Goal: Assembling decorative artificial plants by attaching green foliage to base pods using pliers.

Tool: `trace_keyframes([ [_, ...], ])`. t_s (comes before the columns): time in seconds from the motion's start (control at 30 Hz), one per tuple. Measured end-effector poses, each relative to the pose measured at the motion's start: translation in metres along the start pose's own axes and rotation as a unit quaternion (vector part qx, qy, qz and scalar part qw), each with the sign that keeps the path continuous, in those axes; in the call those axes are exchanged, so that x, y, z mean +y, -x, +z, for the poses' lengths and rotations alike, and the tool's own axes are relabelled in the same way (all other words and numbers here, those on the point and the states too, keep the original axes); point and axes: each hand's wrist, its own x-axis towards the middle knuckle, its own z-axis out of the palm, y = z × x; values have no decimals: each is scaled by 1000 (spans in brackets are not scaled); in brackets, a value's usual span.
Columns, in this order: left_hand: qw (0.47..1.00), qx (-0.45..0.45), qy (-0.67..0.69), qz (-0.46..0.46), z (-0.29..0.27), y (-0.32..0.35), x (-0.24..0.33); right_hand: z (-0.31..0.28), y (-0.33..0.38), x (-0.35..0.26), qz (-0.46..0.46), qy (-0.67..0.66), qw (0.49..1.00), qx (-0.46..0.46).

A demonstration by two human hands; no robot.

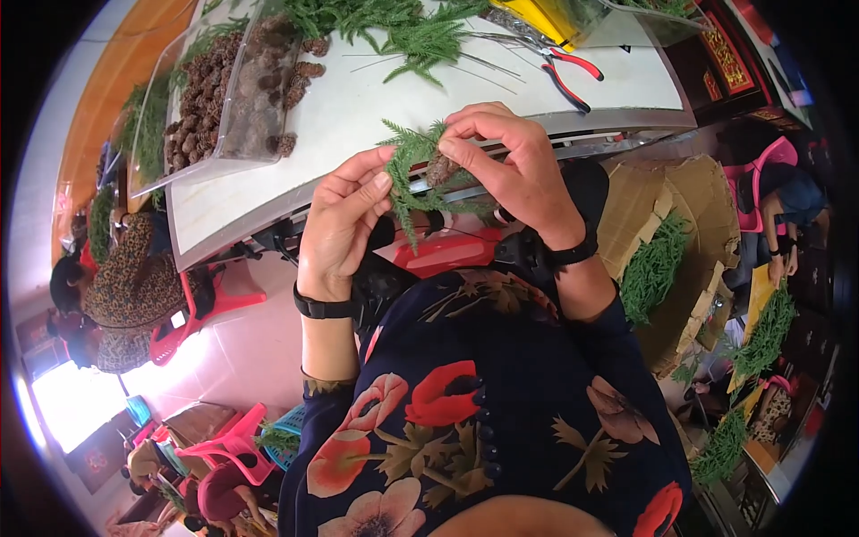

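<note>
Currently left hand [344, 219] and right hand [510, 166] both pinch feathery green fir sprig [413, 183] wrapped around scaly brown pinecone [440, 168]; clear plastic bin [234, 116] holds more pinecones.

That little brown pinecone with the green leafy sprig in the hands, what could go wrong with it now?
1. The small brown pinecone is pinched only by the right hand's fingertips, off the edge of the white table, so it might slip and fall to the floor.
2. The feathery green sprig is bent between the left hand and the right, so its thin fronds could snap.
3. The red-handled pliers lie near the table's edge and could be knocked off.
</note>
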Motion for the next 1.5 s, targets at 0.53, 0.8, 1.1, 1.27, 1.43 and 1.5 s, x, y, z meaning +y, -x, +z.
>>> trace_keyframes([
  [0.53, 993, 13, -85, 78, 1, -1, -8, 1, 10, -6, 152, -284, 947, 7],
  [0.8, 996, 17, -64, 66, 7, -2, -14, 1, 13, -4, 196, -352, 915, 13],
  [1.1, 988, -32, 150, 18, -16, -6, -16, -15, 14, 11, 206, -504, 839, 4],
  [1.27, 971, -64, 230, 0, -23, -7, -19, -11, 19, 11, 202, -537, 819, 10],
  [1.43, 937, -86, 339, -26, -25, -5, -18, -12, 23, 23, 142, -595, 791, 13],
  [1.5, 940, -48, 338, -18, -30, -7, -19, -13, 24, 23, 128, -603, 787, 15],
])
